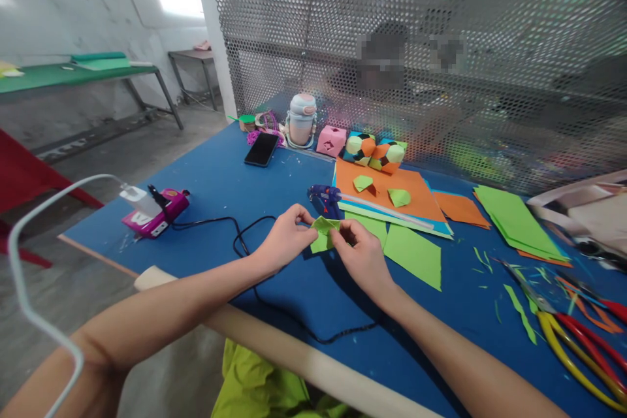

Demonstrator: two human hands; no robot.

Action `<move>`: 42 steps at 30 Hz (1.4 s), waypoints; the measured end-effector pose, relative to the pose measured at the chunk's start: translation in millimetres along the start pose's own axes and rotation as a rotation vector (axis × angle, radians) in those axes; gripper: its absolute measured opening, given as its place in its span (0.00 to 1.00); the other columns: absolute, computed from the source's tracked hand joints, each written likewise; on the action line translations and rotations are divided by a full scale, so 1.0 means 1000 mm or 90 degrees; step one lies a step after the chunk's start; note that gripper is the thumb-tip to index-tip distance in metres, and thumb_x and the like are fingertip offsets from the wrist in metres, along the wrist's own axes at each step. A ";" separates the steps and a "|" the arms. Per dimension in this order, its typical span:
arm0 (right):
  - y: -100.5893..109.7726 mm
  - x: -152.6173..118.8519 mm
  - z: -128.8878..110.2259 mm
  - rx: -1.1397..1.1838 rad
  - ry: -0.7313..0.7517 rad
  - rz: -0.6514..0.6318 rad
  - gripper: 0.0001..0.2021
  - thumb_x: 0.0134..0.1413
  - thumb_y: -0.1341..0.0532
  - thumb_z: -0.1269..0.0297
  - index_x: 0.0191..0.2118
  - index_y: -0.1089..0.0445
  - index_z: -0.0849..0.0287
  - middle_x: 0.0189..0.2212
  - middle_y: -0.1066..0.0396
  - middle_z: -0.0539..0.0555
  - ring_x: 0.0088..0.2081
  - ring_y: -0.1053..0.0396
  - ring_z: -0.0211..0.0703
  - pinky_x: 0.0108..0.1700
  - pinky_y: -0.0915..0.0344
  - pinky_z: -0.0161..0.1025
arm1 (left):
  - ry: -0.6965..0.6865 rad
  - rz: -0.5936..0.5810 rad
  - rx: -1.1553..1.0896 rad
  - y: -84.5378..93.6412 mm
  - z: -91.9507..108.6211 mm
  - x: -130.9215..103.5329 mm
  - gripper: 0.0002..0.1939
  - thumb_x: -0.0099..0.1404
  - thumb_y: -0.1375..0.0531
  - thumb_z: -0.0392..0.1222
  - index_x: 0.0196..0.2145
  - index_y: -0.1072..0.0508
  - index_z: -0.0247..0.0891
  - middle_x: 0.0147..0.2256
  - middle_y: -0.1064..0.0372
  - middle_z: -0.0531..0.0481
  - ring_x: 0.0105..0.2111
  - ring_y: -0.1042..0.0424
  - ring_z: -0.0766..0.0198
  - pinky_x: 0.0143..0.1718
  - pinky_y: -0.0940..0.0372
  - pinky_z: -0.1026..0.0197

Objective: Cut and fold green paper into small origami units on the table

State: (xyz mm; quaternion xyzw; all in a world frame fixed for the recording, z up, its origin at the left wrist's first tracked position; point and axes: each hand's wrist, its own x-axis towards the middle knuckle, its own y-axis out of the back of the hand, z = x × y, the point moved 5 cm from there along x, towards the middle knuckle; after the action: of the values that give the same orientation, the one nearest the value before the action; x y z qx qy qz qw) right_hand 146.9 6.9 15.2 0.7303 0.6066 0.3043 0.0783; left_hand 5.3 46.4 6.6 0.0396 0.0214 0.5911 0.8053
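Note:
Between my two hands is a small piece of folded green paper (322, 241), held a little above the blue table. My left hand (291, 235) pinches its left edge with thumb and fingers. On the other side, my right hand (361, 251) grips the right edge, its fingertips partly covering the paper. Just behind the hands lies a dark blue hot glue gun (324, 194) with a clear glue stick (386, 210) sticking out to the right. Green paper sheets (414, 256) lie right of my right hand. Two small folded green pieces (399, 197) rest on an orange sheet (418, 189).
At the back stand a bottle (301, 121), a pink paper box (332, 141) and patterned paper balls (389, 155). A phone (262, 149) lies left of them. A magenta power strip (157, 214) trails a black cable. Scissors (553, 320) and scraps lie right, near stacked green paper (519, 222).

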 end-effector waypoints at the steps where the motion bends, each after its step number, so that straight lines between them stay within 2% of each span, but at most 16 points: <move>1: 0.000 0.000 0.001 -0.002 0.001 0.000 0.07 0.54 0.44 0.61 0.29 0.37 0.57 0.22 0.37 0.48 0.25 0.39 0.38 0.29 0.40 0.35 | -0.003 -0.014 -0.009 -0.002 0.001 -0.001 0.09 0.50 0.43 0.33 0.32 0.36 0.36 0.27 0.37 0.57 0.20 0.42 0.75 0.22 0.47 0.69; 4: -0.001 0.000 0.002 -0.001 0.004 -0.011 0.08 0.54 0.44 0.60 0.28 0.37 0.57 0.22 0.37 0.48 0.25 0.39 0.38 0.28 0.41 0.35 | -0.039 -0.035 0.008 -0.004 0.008 -0.002 0.12 0.52 0.41 0.36 0.37 0.32 0.35 0.33 0.33 0.53 0.28 0.36 0.71 0.30 0.41 0.68; 7: -0.001 0.000 0.000 0.005 0.007 -0.026 0.09 0.54 0.44 0.60 0.27 0.36 0.58 0.22 0.35 0.50 0.25 0.38 0.39 0.29 0.41 0.36 | -0.056 -0.051 0.064 -0.004 0.012 -0.002 0.09 0.56 0.42 0.40 0.34 0.27 0.35 0.32 0.31 0.52 0.31 0.34 0.68 0.34 0.40 0.66; 11: -0.001 -0.001 -0.002 0.019 0.001 -0.038 0.10 0.53 0.43 0.59 0.27 0.34 0.58 0.23 0.33 0.51 0.26 0.37 0.39 0.29 0.41 0.36 | -0.061 -0.037 0.077 -0.003 0.011 -0.001 0.08 0.57 0.43 0.41 0.27 0.28 0.34 0.27 0.32 0.53 0.29 0.36 0.68 0.31 0.41 0.66; 14: -0.001 0.001 0.000 0.037 -0.028 -0.039 0.10 0.53 0.42 0.57 0.29 0.32 0.59 0.22 0.33 0.50 0.25 0.38 0.39 0.28 0.40 0.35 | -0.026 -0.022 0.026 -0.003 0.007 -0.002 0.08 0.57 0.42 0.42 0.26 0.30 0.35 0.22 0.37 0.56 0.24 0.38 0.70 0.25 0.43 0.67; 16: -0.001 0.002 0.003 0.046 -0.050 -0.039 0.11 0.52 0.42 0.57 0.27 0.32 0.59 0.20 0.34 0.49 0.23 0.39 0.38 0.27 0.41 0.35 | 0.015 -0.031 -0.032 -0.005 0.003 -0.002 0.08 0.56 0.41 0.43 0.26 0.31 0.35 0.21 0.38 0.57 0.22 0.39 0.71 0.23 0.43 0.68; 22: -0.001 0.003 0.006 0.066 -0.077 -0.054 0.13 0.51 0.40 0.55 0.25 0.31 0.59 0.18 0.36 0.48 0.22 0.41 0.36 0.25 0.43 0.34 | 0.130 -0.090 -0.191 -0.012 -0.005 -0.003 0.10 0.53 0.38 0.41 0.33 0.26 0.33 0.26 0.30 0.52 0.25 0.33 0.70 0.28 0.36 0.66; 25: -0.002 0.002 0.005 0.078 -0.081 -0.064 0.13 0.51 0.40 0.54 0.25 0.31 0.59 0.19 0.35 0.48 0.23 0.40 0.37 0.26 0.41 0.34 | 0.137 -0.078 -0.189 -0.011 -0.004 -0.003 0.09 0.53 0.37 0.41 0.30 0.25 0.32 0.23 0.31 0.53 0.23 0.34 0.71 0.26 0.37 0.67; 29: -0.001 0.002 0.004 0.121 -0.090 -0.055 0.12 0.52 0.41 0.55 0.32 0.29 0.59 0.24 0.31 0.50 0.26 0.36 0.39 0.29 0.38 0.35 | 0.133 -0.090 -0.166 -0.012 -0.001 -0.004 0.07 0.53 0.38 0.40 0.25 0.27 0.32 0.20 0.35 0.55 0.20 0.38 0.73 0.23 0.40 0.69; 34: -0.001 0.002 0.007 0.127 -0.101 -0.038 0.11 0.51 0.40 0.56 0.29 0.28 0.59 0.24 0.30 0.50 0.26 0.36 0.39 0.29 0.38 0.36 | 0.152 -0.110 -0.146 -0.013 -0.004 -0.006 0.08 0.53 0.37 0.41 0.23 0.29 0.32 0.19 0.35 0.55 0.20 0.37 0.72 0.23 0.41 0.69; 38: -0.004 0.003 0.012 0.185 -0.113 -0.071 0.12 0.50 0.39 0.55 0.33 0.27 0.59 0.29 0.27 0.52 0.32 0.32 0.42 0.35 0.35 0.38 | 0.158 -0.115 -0.153 -0.013 -0.004 -0.006 0.08 0.53 0.38 0.41 0.23 0.30 0.33 0.19 0.37 0.56 0.19 0.39 0.73 0.22 0.42 0.69; 42: -0.008 0.005 0.018 0.248 -0.132 -0.105 0.14 0.54 0.42 0.54 0.35 0.26 0.58 0.31 0.26 0.53 0.34 0.31 0.43 0.39 0.34 0.39 | 0.172 -0.106 -0.174 -0.013 -0.003 -0.007 0.08 0.52 0.37 0.40 0.23 0.31 0.33 0.19 0.37 0.56 0.19 0.39 0.74 0.21 0.43 0.69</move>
State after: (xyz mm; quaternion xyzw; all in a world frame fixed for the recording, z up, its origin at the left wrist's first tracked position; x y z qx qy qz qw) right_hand 150.7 17.9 -1.1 0.7071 0.7000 0.0976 0.0222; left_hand 15.6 36.2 2.7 -0.1519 0.0519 0.5196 0.8392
